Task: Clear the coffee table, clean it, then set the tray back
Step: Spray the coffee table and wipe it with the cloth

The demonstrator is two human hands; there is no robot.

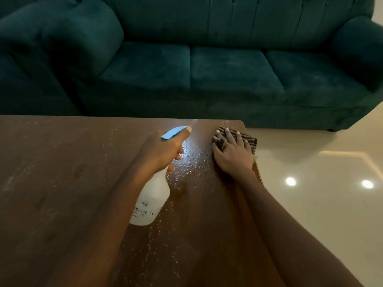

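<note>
My left hand (160, 151) grips the neck of a white spray bottle (152, 200) with a blue nozzle (173, 132), held tilted over the brown coffee table (62, 183). My right hand (232, 154) lies flat, fingers spread, pressing a dark striped cloth (249, 140) onto the table's far right corner. Spray droplets (186, 156) glisten on the wood between the two hands and trail toward the front. No tray is in view.
A dark teal sofa (207, 65) stands right behind the table. Glossy cream floor tiles (321, 193) lie to the right of the table's edge, reflecting ceiling lights. Pale dusty smears mark the table's left side.
</note>
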